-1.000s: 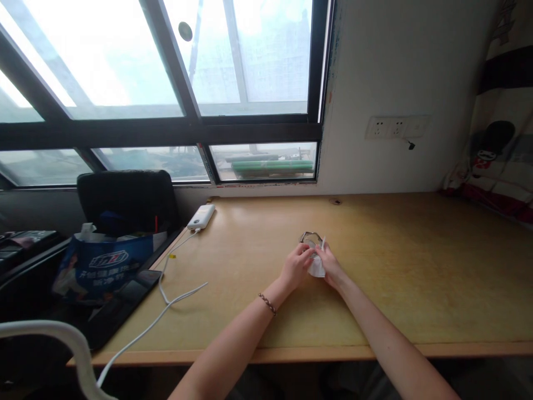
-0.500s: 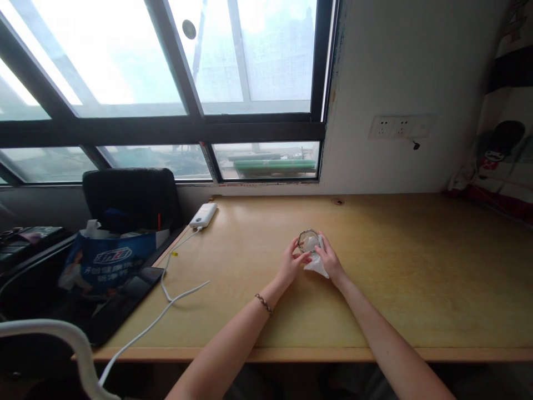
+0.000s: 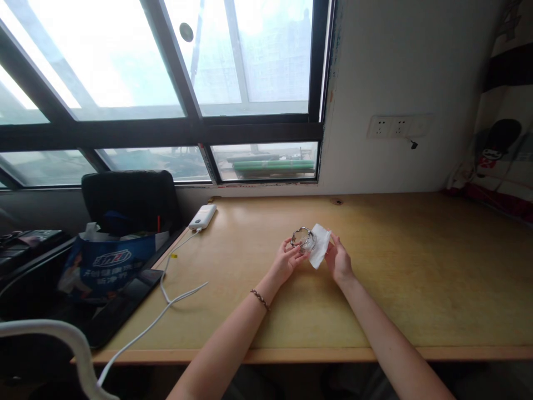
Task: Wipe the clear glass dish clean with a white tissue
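My left hand [image 3: 287, 260] is closed around the left side of a small round glass bowl [image 3: 303, 239] with a dark, shiny, wavy rim. The bowl is see-through and held above the wooden table, its opening tipped partly towards me. In my right hand [image 3: 339, 260] is a white tissue [image 3: 320, 244], gripped by its right edge and spread out. The tissue hangs beside the bowl's right side and covers part of it; whether the two touch I cannot tell. A braided bracelet [image 3: 261, 300] circles my left wrist.
On the wooden table [image 3: 416, 278] a white power bank [image 3: 202, 217] lies at the back left, its white cable [image 3: 166, 305] running to the front edge. A blue shopping bag [image 3: 108, 266] sits on the black chair [image 3: 131, 197] at left. Wall sockets [image 3: 391, 128] are behind.
My right hand has moved away to the right, drawing the tissue out from the bowl so that it now spreads beside it. My left hand has shifted slightly left with the bowl.
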### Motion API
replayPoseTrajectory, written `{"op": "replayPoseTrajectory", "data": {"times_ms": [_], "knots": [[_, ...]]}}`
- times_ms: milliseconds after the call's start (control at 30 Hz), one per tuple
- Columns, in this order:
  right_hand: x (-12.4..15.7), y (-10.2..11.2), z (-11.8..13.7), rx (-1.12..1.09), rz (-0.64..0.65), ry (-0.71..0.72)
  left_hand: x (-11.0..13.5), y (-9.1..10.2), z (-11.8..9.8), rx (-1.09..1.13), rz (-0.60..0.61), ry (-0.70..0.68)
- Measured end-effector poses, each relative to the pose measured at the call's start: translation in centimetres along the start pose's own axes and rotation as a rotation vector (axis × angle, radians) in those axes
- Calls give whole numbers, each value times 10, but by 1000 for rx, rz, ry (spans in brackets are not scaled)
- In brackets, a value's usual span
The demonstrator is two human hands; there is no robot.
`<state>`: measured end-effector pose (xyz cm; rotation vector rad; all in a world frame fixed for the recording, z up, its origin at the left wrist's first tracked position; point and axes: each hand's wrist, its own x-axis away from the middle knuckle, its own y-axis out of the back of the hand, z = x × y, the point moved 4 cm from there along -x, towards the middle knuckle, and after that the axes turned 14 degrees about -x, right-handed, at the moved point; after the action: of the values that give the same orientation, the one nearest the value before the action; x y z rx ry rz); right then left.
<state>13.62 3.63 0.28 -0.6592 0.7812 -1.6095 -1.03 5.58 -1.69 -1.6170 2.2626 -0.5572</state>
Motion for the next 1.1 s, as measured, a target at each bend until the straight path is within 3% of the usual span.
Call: {"op": "replayPoseTrajectory", "data": {"times_ms": [133,300,367,433,567,700,867,1000,1100], "knots": [[1,-5,2,196,70,60,0,-1,3,23,16,5],[16,-27,11,673,268,332,4,-5,3,7,64,12],[19,-31,16,735,282,401,7,-9,1,-12,133,27],[18,-30,18,674,257,368,11,-14,-2,-33,207,52],[12,-24,12,364,216,133,19,-25,-9,-37,323,93],[9,-21,5,173,177,15,20,-28,-10,-14,346,96],[6,-14,3,86,69,70,13,-19,-3,-11,218,95],[11,-21,5,198,148,148,10,-15,-2,-32,161,110],[18,-27,10,391,198,273,13,-17,-1,-9,195,198]]}}
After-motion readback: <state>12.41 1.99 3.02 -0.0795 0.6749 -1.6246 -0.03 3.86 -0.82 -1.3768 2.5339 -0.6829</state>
